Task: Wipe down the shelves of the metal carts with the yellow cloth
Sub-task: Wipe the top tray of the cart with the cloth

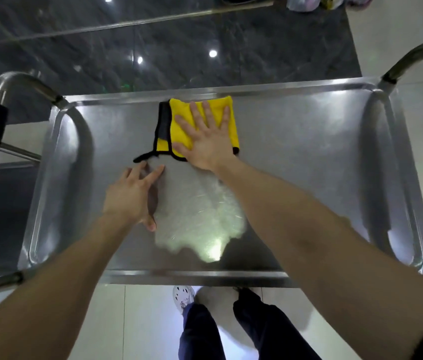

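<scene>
Reaches both bare forearms over the near edge of the metal cart's top shelf [309, 165]. Presses the right hand [205, 136] palm down on the yellow cloth [228, 120], fingers straight and spread wide, thumb out to the left by the cloth's near left corner. Pins the cloth folded flat against the far edge of the shelf, about midway between the left and right edges; shows black trim, a dark grey flap along the left side and a black tail trailing off the near left corner. Sets the left hand [129, 193] low over the shelf, nearer the near edge than the cloth, fingers straight and slightly apart, gripping nothing, fingertips just beside the black tail; cannot tell whether touching it. Stands at the near edge in dark trousers [257, 328] and a white shoe [183, 297] on pale floor tiles. Shows bright glare on the shelf between the forearms, a curved tube handle [15, 81] at the left edge, dark glossy flooring [153, 48] beyond the far edge.
</scene>
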`<state>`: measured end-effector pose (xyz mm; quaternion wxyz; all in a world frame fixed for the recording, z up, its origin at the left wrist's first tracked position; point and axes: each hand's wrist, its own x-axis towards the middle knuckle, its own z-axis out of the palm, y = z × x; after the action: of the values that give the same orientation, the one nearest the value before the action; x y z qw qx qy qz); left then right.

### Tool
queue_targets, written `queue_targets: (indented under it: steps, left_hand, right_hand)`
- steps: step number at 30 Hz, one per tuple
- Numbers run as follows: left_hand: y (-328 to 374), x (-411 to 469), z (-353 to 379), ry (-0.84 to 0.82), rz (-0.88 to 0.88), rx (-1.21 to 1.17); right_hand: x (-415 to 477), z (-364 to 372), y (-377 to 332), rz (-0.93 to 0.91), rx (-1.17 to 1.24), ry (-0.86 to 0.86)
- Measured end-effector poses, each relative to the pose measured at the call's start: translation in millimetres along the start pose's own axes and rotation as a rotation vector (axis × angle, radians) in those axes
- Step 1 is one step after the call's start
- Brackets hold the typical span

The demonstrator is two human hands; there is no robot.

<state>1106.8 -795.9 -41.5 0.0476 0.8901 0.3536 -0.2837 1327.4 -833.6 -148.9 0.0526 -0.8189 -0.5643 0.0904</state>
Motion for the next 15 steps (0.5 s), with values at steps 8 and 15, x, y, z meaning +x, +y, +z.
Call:
queue_targets:
  steps: [8, 15]
  left_hand:
    - [-6, 8, 5, -0.005, 0.000, -0.011]
    - [-7, 14, 9, 0.018, 0.024, -0.022]
  right_hand:
    - [-46, -31, 149, 0.316, 0.030, -0.020]
    - [-105, -50, 218, 0.845, 0.134, -0.001]
